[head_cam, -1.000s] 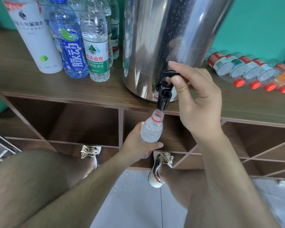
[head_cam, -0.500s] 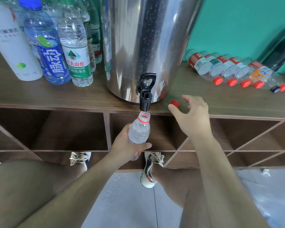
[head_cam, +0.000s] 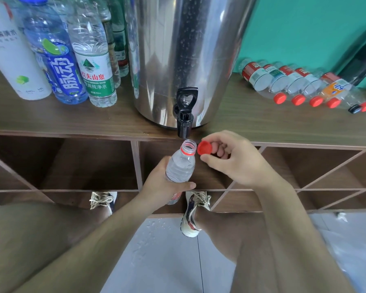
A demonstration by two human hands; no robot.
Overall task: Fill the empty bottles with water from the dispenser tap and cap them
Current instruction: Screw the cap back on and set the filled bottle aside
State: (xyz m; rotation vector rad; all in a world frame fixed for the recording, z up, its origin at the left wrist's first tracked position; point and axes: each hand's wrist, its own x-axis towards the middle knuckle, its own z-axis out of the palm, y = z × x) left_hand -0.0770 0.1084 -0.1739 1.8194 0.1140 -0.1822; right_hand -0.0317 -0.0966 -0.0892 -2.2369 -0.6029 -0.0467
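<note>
The small clear bottle point(head_cam: 180, 166) is sitting in front of the wooden surface point(head_cam: 262, 121), just under the spout of the black tap point(head_cam: 185, 115). Its mouth is standing open and tilting slightly to the right, and a red ring is showing around the neck. Its body is looking filled with water.

The left hand point(head_cam: 163, 185) is gripping the bottle's lower half, with its fingers curling round it from behind and the thumb lying across the front. The right hand point(head_cam: 235, 159) is pinching the red cap point(head_cam: 204, 148) between thumb and fingertips. It is holding the cap just beside the bottle's mouth, to its right; I cannot tell whether the two are touching.

The tap is jutting from the base of the steel dispenser point(head_cam: 188, 49), which is standing on the surface with droplets clinging to its wall. To its left, a group of upright bottles point(head_cam: 93, 60) is standing close together. To its right, a row of capped bottles point(head_cam: 294, 85) is lying on their sides with their red lids pointing forward.

Below the surface, open cubbyholes point(head_cam: 82, 163) are showing. The person's bare knees are flanking a grey tiled floor point(head_cam: 167, 261) speckled with water drops.
</note>
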